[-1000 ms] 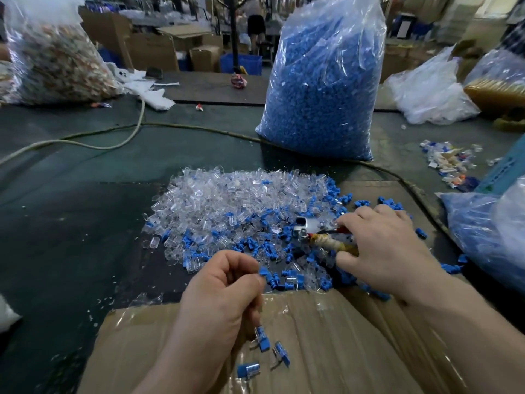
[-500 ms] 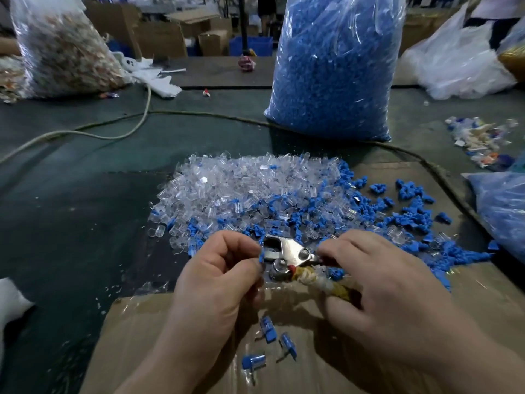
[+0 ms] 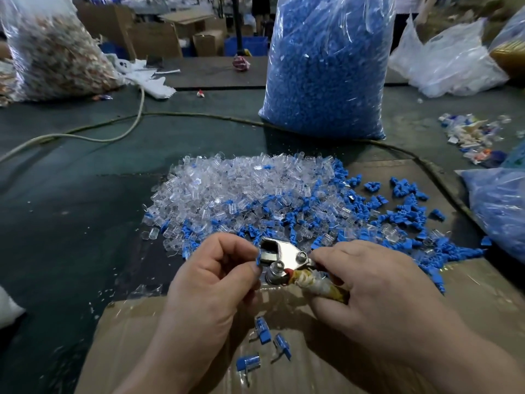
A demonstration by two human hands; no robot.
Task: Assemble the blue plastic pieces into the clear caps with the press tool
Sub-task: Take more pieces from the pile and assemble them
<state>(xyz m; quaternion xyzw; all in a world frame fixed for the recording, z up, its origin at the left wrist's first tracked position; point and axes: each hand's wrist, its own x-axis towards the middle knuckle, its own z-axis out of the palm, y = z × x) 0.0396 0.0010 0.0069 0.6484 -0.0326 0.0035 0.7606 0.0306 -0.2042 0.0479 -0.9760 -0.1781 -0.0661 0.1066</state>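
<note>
Left hand (image 3: 210, 282) pinching blue piece (image 3: 258, 258) at press tool (image 3: 284, 255), right hand (image 3: 369, 291) gripping its wrapped handle (image 3: 315, 282)

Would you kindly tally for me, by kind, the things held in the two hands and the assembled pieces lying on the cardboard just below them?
Press tool: 1, gripped by the right hand
Blue piece: 1, pinched by the left hand
Assembled pieces on the cardboard: 3
Total: 5
</note>
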